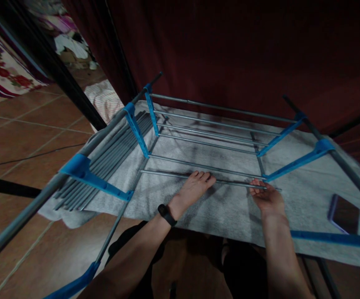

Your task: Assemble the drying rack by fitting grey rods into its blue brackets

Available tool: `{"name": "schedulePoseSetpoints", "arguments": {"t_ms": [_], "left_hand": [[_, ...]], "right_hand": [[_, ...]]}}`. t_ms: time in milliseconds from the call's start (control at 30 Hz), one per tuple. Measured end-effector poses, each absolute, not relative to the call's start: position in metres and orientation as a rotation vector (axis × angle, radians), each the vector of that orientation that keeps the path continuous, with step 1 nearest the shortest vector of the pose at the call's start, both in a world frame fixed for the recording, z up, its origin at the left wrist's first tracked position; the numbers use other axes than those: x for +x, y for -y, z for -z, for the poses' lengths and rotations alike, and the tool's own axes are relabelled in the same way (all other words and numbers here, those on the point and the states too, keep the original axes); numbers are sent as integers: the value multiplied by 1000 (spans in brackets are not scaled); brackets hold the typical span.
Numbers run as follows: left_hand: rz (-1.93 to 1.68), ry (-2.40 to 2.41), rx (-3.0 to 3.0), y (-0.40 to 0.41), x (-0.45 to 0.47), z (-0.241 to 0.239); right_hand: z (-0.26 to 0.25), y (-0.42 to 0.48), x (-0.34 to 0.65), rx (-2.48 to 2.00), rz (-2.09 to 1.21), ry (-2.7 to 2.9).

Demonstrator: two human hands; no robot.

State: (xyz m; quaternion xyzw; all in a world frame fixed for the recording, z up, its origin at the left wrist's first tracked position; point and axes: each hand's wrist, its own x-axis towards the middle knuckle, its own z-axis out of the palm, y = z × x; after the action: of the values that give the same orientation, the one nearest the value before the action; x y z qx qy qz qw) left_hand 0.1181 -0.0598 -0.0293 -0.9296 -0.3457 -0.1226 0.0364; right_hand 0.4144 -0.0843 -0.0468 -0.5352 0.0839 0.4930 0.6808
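Observation:
A thin grey metal rod (167, 173) lies crosswise within a half-built rack frame. Around its middle are the fingers of my left hand (198, 185), the wrist of which wears a black band. Close to the rod's right end, my right hand (265, 195) grips it from below, palm up, beside a blue plastic bracket (295, 166). Other rods (211, 145) span the frame behind, between blue brackets on the left (138, 131) and right. Long grey side poles (108, 126) run through the bracket tops.
Spare grey rods (111, 153) lie bundled on the grey cloth (226, 218) at left. A phone (344, 214) rests at right. Another blue bracket (332, 238) juts in at lower right. Dark red curtain (229, 54) hangs behind; tiled floor (27, 153) shows at left.

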Motion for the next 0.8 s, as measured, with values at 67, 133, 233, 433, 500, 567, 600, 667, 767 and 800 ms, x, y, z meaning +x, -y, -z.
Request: {"name": "schedulePoseSetpoints", "arguments": {"t_ms": [67,133,233,433,500,567,600,667,767,800], "left_hand": [[365,1080,-2867,59,117,29],[369,1117,-2872,58,115,29],[404,1180,-2872,54,112,30],[421,1282,-2905,47,106,34],[424,1299,-2922,46,105,36],[438,1306,-2935,45,104,37],[449,1306,-2938,45,104,38],[472,1305,-2940,43,103,39],[486,1310,-2933,41,102,41],[487,1317,-2929,40,102,41]], "right_hand": [[48,85,419,-1195,-1101,-174],[48,87,422,-1182,-1095,-182],[47,88,425,-1165,-1065,-210],[46,90,427,-1135,-1034,-195],[46,90,427,-1130,-1025,-190],[45,90,426,-1122,-1007,-203],[44,90,426,-1114,-998,-213],[43,90,425,-1093,-984,-237],[42,90,423,-1074,-985,-261],[42,90,423,-1066,-984,-259]]}}
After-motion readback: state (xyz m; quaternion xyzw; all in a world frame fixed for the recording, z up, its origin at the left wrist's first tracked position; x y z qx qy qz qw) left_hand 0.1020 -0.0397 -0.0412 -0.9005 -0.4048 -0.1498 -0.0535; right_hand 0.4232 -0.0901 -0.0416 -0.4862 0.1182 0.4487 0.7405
